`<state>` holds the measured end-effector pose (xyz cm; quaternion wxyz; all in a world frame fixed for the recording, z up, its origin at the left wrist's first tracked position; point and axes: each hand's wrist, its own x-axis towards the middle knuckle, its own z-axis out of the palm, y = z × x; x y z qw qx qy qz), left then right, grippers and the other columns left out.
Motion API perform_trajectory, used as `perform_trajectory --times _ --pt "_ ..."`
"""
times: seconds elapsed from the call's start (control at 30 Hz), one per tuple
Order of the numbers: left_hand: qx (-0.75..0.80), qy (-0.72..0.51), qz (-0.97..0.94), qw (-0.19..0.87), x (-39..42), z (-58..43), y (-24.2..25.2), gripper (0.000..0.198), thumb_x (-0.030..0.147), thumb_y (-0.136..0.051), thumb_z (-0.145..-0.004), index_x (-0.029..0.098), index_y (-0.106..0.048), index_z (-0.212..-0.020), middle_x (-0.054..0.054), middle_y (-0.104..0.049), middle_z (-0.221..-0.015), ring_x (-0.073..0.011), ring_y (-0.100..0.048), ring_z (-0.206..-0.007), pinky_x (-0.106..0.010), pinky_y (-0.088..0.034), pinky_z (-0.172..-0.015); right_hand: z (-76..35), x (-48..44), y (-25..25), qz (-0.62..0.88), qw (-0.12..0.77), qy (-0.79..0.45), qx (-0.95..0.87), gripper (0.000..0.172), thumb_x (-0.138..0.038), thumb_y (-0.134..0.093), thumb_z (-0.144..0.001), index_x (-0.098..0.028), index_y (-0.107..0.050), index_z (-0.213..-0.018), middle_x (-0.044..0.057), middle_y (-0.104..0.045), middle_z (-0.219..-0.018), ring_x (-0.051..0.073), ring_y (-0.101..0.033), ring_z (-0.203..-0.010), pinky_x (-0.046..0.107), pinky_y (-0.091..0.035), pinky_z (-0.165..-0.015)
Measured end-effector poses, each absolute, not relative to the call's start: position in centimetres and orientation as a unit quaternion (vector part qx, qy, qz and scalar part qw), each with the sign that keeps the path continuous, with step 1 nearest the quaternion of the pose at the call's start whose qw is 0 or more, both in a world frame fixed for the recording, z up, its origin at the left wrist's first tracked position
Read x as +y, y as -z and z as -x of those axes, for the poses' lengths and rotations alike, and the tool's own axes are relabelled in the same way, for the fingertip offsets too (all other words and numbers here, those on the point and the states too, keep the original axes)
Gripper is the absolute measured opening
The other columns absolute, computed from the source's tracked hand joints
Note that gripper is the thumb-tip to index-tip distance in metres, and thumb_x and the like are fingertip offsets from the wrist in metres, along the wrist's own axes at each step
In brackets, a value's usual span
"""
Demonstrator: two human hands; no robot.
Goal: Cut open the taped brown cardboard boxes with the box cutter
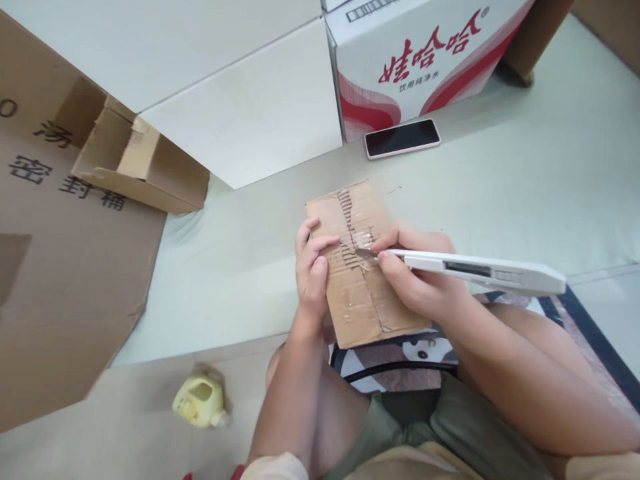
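Note:
A brown cardboard box point(355, 300) with a taped centre seam and torn, ridged patches lies in front of me. My left hand point(313, 270) grips its left edge, with the fingers over the top face. A white tool like a utility knife point(480, 267) is in my right hand point(420, 270), whose fingers are closed around its front end. The tool's dark tip touches the box near the middle of the seam, beside a torn patch. My right hand is over the right part of the box.
A phone point(403, 139) lies beyond the box, beside a white and red carton point(415, 73). Large white boxes point(250, 107) stand behind. Brown cardboard point(75, 280) is at the left. A yellow jug point(201, 400) is on the floor.

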<state>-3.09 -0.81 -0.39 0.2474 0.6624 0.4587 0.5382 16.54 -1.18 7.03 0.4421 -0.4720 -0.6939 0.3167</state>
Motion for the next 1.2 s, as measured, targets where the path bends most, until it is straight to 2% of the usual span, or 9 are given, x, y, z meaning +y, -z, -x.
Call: perform_trajectory --times 0.2,0.47,0.63,1.2 --pt "0.458 -0.537 -0.663 0.249 -0.83 3.1 0.36 0.038 0.052 -0.045 -0.104 0.025 -0.072 -0.111 -0.01 -0.054 -0.149 -0.0304 -0.049 -0.145 -0.051 -0.038 -0.123 -16.54 -1.2 -7.07 0.479 0.439 -0.319 -0.69 0.009 -0.024 -0.053 -0.087 -0.023 -0.06 -0.082 -0.004 -0.057 -0.057 0.013 -0.051 -0.05 0.028 -0.039 -0.055" --pt "0.476 -0.525 -0.661 0.245 -0.88 3.17 0.34 0.042 0.056 -0.044 -0.103 0.025 -0.072 -0.11 -0.01 -0.054 -0.149 -0.031 -0.048 -0.147 -0.052 -0.037 -0.124 -16.62 -1.27 -6.87 0.486 0.432 -0.339 -0.68 0.006 -0.026 -0.055 -0.087 -0.024 -0.061 -0.084 -0.002 -0.063 -0.063 0.014 -0.055 -0.055 0.028 -0.042 -0.058" --pt "0.458 -0.544 -0.653 0.259 -0.89 3.03 0.3 0.036 0.051 -0.047 -0.103 0.026 -0.072 -0.11 -0.008 -0.054 -0.15 -0.0302 -0.049 -0.146 -0.051 -0.037 -0.124 -16.65 -1.27 -6.86 0.485 0.433 -0.339 -0.68 0.005 -0.025 -0.056 -0.086 -0.024 -0.061 -0.085 -0.002 -0.063 -0.063 0.015 -0.056 -0.056 0.029 -0.042 -0.058" --pt "0.479 -0.525 -0.661 0.24 -0.87 3.16 0.4 0.043 0.057 -0.044 -0.103 0.025 -0.072 -0.11 -0.01 -0.054 -0.149 -0.0317 -0.047 -0.147 -0.053 -0.037 -0.124 -16.68 -1.27 -7.03 0.473 0.445 -0.312 -0.694 0.009 -0.022 -0.053 -0.088 -0.023 -0.061 -0.083 -0.004 -0.058 -0.057 0.012 -0.047 -0.049 0.028 -0.039 -0.054"
